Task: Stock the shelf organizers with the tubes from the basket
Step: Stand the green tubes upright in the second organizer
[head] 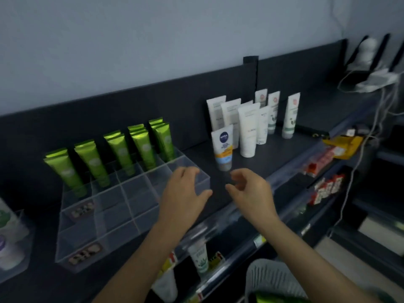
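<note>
Right at the bottom, closest of all, is a pale basket (271,276) with slits in its side. A shiny green tube (270,299) lies in it.

Far to the left is a small clear box (15,254) with white and purple things in it. Next to it on the dark shelf (277,154) sits a big clear organizer (109,215) with lots of little squares. The green tubes (122,149) stand cap down in the back squares. The front squares have no tubes.

The left hand (181,193) is over the right front corner of the organizer. Its fingers are spread and a bit bent, and it holds nothing. I cannot tell if it touches the wall. The right hand (251,191) is just beside it, over the shelf, with fingers loosely bent and nothing in them.

Behind the hands stands a blue and orange tube (223,147), and then a bunch of white tubes (247,130). Lower down on the right are red and white boxes (328,189). At the far right end is a white plug strip (376,80).
</note>
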